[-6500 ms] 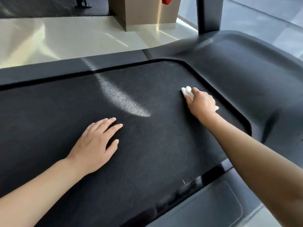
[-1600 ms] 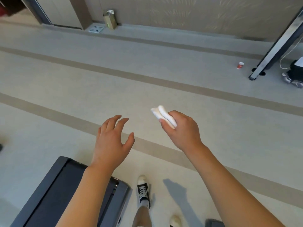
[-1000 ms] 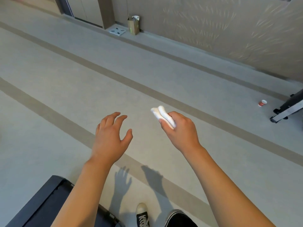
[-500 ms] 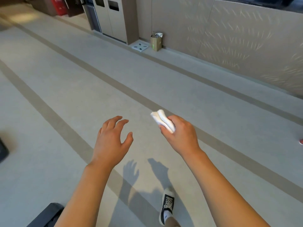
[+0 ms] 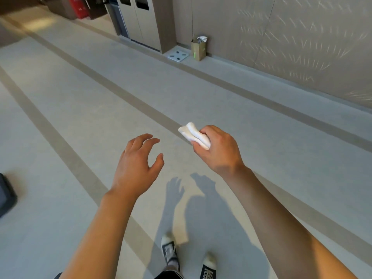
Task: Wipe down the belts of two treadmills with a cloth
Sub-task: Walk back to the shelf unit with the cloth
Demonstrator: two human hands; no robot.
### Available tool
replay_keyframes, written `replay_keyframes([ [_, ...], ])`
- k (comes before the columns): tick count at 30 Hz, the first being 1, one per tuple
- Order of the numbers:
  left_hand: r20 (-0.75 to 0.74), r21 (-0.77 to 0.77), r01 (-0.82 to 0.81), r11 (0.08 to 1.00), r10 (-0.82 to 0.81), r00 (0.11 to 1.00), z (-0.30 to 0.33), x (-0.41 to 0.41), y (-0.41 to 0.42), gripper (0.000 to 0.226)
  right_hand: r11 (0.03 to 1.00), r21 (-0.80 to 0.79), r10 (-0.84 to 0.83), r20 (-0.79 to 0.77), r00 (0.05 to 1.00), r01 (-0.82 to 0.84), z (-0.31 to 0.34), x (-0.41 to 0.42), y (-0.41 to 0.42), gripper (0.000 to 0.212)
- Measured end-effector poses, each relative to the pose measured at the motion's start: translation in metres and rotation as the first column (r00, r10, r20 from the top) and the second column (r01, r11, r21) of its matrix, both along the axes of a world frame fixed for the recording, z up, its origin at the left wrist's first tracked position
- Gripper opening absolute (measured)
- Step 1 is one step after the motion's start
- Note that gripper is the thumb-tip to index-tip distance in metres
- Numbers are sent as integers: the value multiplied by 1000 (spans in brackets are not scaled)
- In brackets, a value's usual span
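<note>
Over floor (image 5: pixel 80 109), cloth (image 5: pixel 194 134) points up-left.

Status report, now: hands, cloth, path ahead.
Right hand grips the cloth, held in the air. Left hand open, holding nothing. No belt clearly in view. Bare floor ahead, nothing in the way.

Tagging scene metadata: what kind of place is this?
Probably an indoor lobby or corridor of a public building, perhaps a gym's: wide striped floor, panelled wall, built-in bins. Right hand holds the cloth.
</note>
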State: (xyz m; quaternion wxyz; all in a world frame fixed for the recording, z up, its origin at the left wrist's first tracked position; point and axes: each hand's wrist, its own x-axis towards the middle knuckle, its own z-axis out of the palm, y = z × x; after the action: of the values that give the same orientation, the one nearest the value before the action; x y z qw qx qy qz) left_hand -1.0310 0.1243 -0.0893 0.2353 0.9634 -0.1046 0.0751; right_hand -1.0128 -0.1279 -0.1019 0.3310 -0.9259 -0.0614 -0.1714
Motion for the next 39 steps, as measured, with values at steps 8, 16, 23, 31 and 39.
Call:
replay_keyframes([
  [8, 0, -26, 11, 1000, -11, 1000, -20, 124, 3, 50, 1000, 2, 29, 58, 998, -30, -16, 116, 4, 21],
  [16, 24, -112, 12, 994, -9, 1000, -29, 285, 33, 53, 997, 61, 39, -34, 999, -37, -7, 275, 41, 23],
  [23, 60, -103, -2, 995, 9, 998, -5, 401, 55, 56, 995, 82, 46, 17, 999, -47, 13, 389, 58, 27],
  [31, 40, -37, -52, 998, 54, 998, -12, 527, 27, 60, 993, 115, 34, 49, 998, -40, 1, 523, 22, 30],
  [39, 112, 44, -147, 988, 141, 984, 5, 668, -37, 60, 984, 144, 101, 53, 994, -107, 5, 683, -40, 29],
])
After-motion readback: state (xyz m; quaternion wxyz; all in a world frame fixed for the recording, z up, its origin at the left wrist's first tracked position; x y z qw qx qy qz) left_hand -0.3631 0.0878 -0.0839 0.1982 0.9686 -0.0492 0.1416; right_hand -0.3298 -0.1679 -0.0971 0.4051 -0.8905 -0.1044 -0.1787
